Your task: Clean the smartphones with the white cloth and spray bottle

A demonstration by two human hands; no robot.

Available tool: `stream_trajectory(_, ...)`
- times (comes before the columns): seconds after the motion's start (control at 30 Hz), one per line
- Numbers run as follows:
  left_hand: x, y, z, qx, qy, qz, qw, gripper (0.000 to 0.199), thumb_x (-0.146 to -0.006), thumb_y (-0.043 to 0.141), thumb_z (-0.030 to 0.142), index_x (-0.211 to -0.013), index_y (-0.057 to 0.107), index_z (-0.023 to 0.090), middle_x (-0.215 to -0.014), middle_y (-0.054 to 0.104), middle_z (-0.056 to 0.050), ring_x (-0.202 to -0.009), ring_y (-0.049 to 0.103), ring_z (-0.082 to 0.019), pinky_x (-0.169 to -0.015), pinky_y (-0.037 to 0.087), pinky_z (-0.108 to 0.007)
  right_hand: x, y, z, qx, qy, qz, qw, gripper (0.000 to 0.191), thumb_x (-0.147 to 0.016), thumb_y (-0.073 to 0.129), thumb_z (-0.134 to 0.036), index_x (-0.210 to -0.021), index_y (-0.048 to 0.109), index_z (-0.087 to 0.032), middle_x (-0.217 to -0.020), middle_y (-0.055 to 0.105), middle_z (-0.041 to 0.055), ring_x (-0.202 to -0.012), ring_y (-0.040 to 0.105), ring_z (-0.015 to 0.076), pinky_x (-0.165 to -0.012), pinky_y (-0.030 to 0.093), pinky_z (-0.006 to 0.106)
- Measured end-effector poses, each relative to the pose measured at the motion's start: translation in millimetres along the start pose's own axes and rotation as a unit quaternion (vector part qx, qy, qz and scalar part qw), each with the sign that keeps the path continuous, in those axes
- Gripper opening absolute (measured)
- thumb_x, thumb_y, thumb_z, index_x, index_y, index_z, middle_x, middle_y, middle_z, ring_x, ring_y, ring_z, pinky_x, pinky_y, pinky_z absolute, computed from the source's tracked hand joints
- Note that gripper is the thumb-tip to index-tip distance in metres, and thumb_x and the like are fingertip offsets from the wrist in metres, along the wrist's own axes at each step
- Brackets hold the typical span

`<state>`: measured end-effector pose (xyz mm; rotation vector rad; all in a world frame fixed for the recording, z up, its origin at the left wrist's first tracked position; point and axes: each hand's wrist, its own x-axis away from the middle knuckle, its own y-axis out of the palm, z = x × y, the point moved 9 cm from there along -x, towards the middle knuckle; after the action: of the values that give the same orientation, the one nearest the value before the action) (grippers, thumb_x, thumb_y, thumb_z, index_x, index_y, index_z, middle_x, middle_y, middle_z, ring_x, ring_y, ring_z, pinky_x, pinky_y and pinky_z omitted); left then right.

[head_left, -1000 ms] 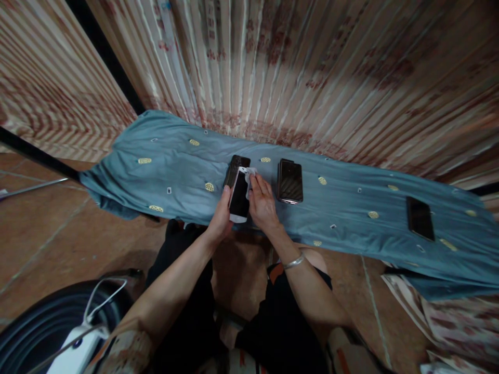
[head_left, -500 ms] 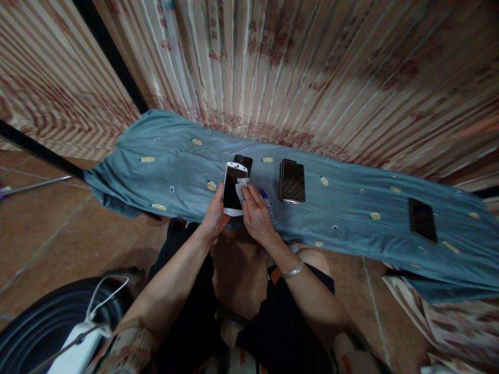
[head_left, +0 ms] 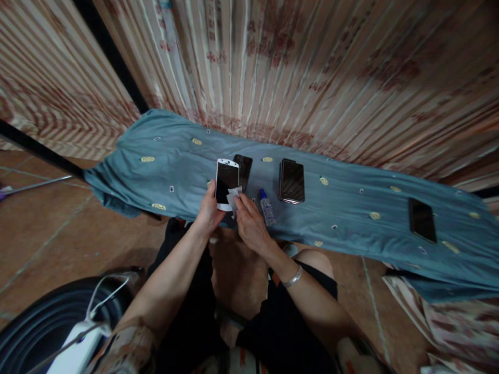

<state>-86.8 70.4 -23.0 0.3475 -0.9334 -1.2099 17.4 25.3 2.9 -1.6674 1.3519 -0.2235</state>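
Observation:
A white-framed smartphone (head_left: 226, 179) with a dark screen is gripped along its left edge by my left hand (head_left: 209, 210). My right hand (head_left: 251, 222) pinches a crumpled pale wipe (head_left: 234, 198), which lies against the lower right part of the screen. Partly behind the white phone, a black phone (head_left: 244, 169) rests on the blue cloth. Just right of my right hand lies a small clear bottle with a blue cap (head_left: 267, 208).
The narrow surface is covered by a blue patterned cloth (head_left: 351, 202). A stack of dark phones (head_left: 292, 181) sits right of the bottle, and another dark phone (head_left: 422, 220) lies far right. Behind hangs a striped curtain (head_left: 249, 78). A white power strip (head_left: 76, 348) is at lower left.
My left hand and the white phone have shifted slightly left. The wipe has moved down toward the screen's lower right, and the bottle now shows fully.

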Motion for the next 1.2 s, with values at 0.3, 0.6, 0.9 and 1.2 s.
stream_trajectory(0.3,-6.6,-4.9,9.2,0.013,0.026,0.024,0.999,0.044,-0.105,0.039,0.038,-0.115,0.072,0.012,-0.100,0.081,-0.008,-0.101,0.075,-0.021,-0.103,0.053,-0.035,8.1,0.5,0.1,-0.062,0.021,0.010,0.998,0.050,-0.102,0.034,-0.020,-0.147,0.053,-0.014,-0.151,0.055,0.0163,-0.142,0.051,0.0230,-0.121,0.042,0.044)
stream_trajectory(0.6,-2.5,3.5,-12.4,-0.022,-0.018,-0.010,1.000,0.035,-0.100,0.051,0.034,-0.112,0.072,0.009,-0.094,0.081,-0.011,-0.097,0.077,-0.024,-0.098,0.057,-0.037,-1.6,-23.7,41.3,-0.235,0.145,0.111,0.955,0.043,-0.096,0.049,-0.029,-0.135,0.065,-0.021,-0.138,0.069,0.0087,-0.128,0.064,0.0228,-0.114,0.047,0.044)
stream_trajectory(0.9,0.2,8.2,-18.0,-0.092,0.035,-0.052,0.994,0.024,-0.084,0.071,0.036,-0.092,0.074,0.013,-0.100,0.080,-0.010,-0.116,0.070,-0.031,-0.103,0.054,-0.043,-5.9,-20.7,88.8,-0.465,0.251,0.170,0.832,0.037,-0.085,0.064,-0.033,-0.118,0.075,-0.020,-0.122,0.077,0.0048,-0.116,0.070,0.0232,-0.109,0.051,0.045)
stream_trajectory(1.2,-0.1,-3.4,25.7,-0.297,0.230,0.007,0.927,0.035,-0.079,0.073,0.028,-0.113,0.075,0.019,-0.134,0.070,-0.009,-0.140,0.052,-0.026,-0.124,0.027,-0.036,-0.4,9.5,88.2,-0.558,0.320,0.170,0.747,0.024,-0.072,0.078,-0.034,-0.092,0.078,-0.021,-0.097,0.082,0.0026,-0.090,0.075,0.0200,-0.087,0.062,0.034)
